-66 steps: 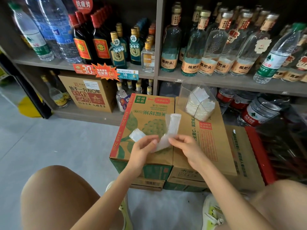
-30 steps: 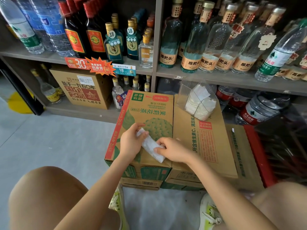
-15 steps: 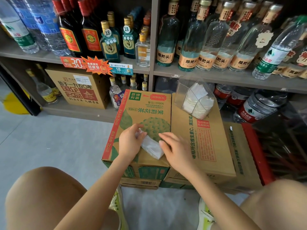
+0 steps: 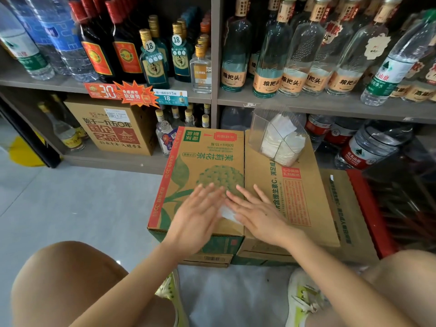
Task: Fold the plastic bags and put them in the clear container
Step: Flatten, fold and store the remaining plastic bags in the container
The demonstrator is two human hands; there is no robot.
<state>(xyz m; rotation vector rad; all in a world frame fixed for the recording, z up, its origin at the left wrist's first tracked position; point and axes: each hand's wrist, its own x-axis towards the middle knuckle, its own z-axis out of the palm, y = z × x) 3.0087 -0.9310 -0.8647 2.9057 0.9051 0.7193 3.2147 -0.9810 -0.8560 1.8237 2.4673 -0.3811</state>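
Both hands lie flat with straight fingers, so neither grip is closed. The left hand point(image 4: 197, 214) and the right hand point(image 4: 258, 214) press side by side on a small folded plastic bag point(image 4: 227, 213) (only a white sliver of it shows between them). The bag rests on top of the jasmine tea carton point(image 4: 188, 166), toward its near right corner.

Touching the tea carton's right side is a plain brown carton point(image 4: 304, 208). Just right of the tea carton's far right corner stands the clear container point(image 4: 259, 123), already holding a stack of folded white bags point(image 4: 280, 142). Behind the tea carton, a shelf point(image 4: 306, 103) carries glass and plastic bottles point(image 4: 271, 55).

Judging by its look, the bag is thin, nearly weightless and slippery, and it is likely to spring open once the pressure lifts. A pinch across the folded edges, thumb beneath and fingers on top, should keep the folds together for the short carry to the container.
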